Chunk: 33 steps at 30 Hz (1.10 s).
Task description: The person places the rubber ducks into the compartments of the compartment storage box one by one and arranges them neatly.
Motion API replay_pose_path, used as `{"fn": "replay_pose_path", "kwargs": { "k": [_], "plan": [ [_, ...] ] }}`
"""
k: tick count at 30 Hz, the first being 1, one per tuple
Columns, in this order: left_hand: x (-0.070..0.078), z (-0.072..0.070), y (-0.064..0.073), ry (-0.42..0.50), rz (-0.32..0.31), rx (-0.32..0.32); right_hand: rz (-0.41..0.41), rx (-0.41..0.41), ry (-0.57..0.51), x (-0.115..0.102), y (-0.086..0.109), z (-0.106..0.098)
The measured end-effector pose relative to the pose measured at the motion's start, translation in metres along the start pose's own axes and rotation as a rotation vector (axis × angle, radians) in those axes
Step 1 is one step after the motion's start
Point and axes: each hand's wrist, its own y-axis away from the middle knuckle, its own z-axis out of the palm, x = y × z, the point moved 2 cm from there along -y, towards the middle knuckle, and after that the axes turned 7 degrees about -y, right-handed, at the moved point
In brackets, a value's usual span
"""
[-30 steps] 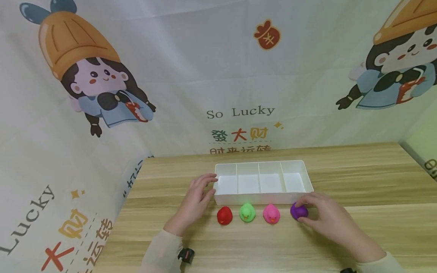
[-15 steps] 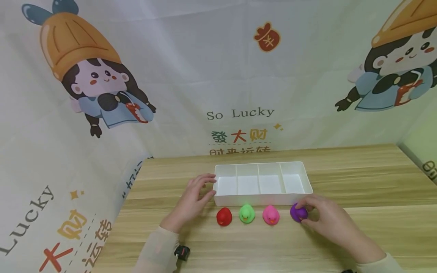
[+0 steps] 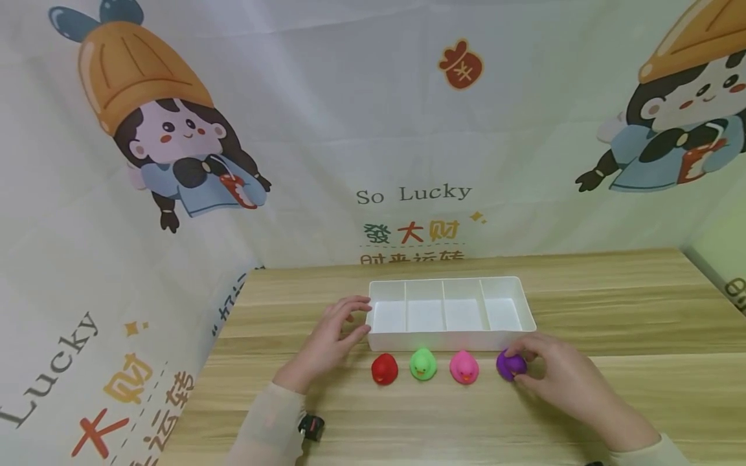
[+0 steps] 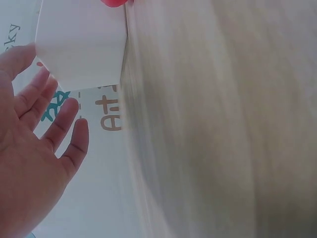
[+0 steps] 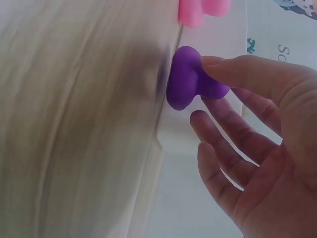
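My right hand (image 3: 568, 375) pinches a purple rubber duck (image 5: 185, 79) between thumb and index finger, at the front right corner of a white box (image 3: 451, 341). The other fingers are loosely bent beside the duck. My left hand (image 3: 326, 340) is at the box's left end, with thumb and fingertips at its wall; in the left wrist view the fingers are spread and loosely bent. Between the hands, a red duck (image 3: 384, 369), a green duck (image 3: 423, 364) and a pink duck (image 3: 464, 367) stand in a row along the box's front.
The box has several compartments side by side, split by thin dividers (image 3: 444, 304). It stands on a wood-grain table (image 3: 443, 421). A printed cloth (image 3: 320, 129) with cartoon figures hangs behind and to the left.
Over the last second the hands, ducks and box keep almost the same places. The right hand keeps its pinch on the purple duck; the head view shifts slightly.
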Motion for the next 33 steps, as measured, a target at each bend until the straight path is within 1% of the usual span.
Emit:
{"fn": "replay_pose_path", "kwargs": {
  "k": [3, 9, 14, 21, 29, 33],
  "plan": [
    [-0.001, 0.0, 0.0, -0.001, -0.01, -0.005, -0.012, 0.005, -0.001, -0.002, -0.001, 0.0],
    [0.0, 0.0, -0.001, -0.015, -0.004, 0.001, -0.012, 0.009, -0.002, -0.009, -0.002, -0.002],
    [0.0, -0.001, -0.001, -0.011, -0.026, -0.023, -0.049, 0.027, 0.001, -0.015, -0.005, -0.004],
    [0.001, -0.003, 0.001, -0.013, -0.002, -0.021, -0.073, 0.04, -0.014, -0.023, -0.008, -0.006],
    [0.002, -0.004, 0.001, -0.02, -0.003, -0.028, -0.103, 0.049, -0.035, -0.031, -0.013, -0.01],
    [0.003, -0.004, 0.0, -0.026, -0.018, -0.038, -0.113, 0.062, -0.045, -0.035, -0.015, -0.011]
  ]
}}
